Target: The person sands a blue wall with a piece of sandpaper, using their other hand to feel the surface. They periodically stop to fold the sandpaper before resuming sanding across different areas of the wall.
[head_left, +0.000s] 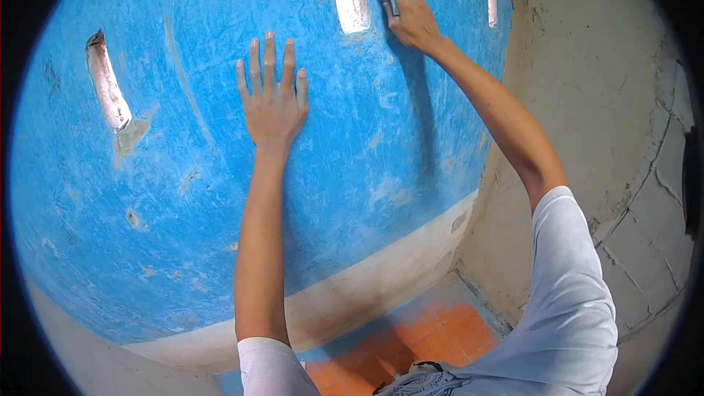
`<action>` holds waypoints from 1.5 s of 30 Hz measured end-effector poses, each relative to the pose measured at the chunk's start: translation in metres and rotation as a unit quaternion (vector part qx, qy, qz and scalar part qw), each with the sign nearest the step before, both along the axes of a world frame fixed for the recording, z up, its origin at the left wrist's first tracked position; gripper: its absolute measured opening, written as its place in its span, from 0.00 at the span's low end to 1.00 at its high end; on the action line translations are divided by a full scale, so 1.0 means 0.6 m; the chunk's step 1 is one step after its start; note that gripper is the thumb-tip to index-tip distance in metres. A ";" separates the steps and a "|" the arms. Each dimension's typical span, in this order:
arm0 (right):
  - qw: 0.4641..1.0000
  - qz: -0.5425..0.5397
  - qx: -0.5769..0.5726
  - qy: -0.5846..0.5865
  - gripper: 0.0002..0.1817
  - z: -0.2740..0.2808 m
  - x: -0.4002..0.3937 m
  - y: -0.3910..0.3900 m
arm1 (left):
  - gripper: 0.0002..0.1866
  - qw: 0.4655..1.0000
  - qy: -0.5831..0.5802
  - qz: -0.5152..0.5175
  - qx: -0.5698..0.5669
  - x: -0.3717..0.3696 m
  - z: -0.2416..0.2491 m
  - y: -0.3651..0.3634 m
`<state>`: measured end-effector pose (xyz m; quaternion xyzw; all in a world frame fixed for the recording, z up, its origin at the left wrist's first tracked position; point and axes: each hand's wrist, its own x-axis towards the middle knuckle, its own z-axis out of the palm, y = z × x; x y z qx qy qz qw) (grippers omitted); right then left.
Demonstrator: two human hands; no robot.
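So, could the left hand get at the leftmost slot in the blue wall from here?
Probably yes: the left hand lies flat on the blue wall, fingers spread, and only painted surface shows between it and the leftmost slot.

A rough, cracked grey-beige plaster wall (587, 103) is seen to the right of the right hand (413, 20); an orange tiled floor (447, 331), partly covered by a bluish film, is pictured well below the left hand (276, 108).

Blue wall (345, 132) matt, rough; orange floor (440, 334) tiled, dusty.
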<state>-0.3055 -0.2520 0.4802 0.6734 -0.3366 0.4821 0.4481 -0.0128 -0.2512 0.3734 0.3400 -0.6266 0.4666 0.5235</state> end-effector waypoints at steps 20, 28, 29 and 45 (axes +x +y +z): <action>0.996 -0.073 -0.041 0.016 0.37 0.041 -0.028 0.004 | 0.28 1.000 -0.003 0.012 -0.002 0.000 0.003 0.002; 0.989 -0.087 -0.108 0.050 0.40 0.044 -0.054 -0.045 | 0.28 0.999 0.019 0.047 -0.013 -0.027 0.006 -0.003; 0.989 -0.099 -0.097 0.056 0.41 0.020 -0.058 -0.041 | 0.28 0.998 0.031 0.049 -0.014 -0.040 0.006 -0.004; 0.997 -0.041 -0.072 -0.011 0.42 0.074 -0.026 -0.019 | 0.28 0.999 0.017 0.047 -0.002 -0.115 0.046 -0.010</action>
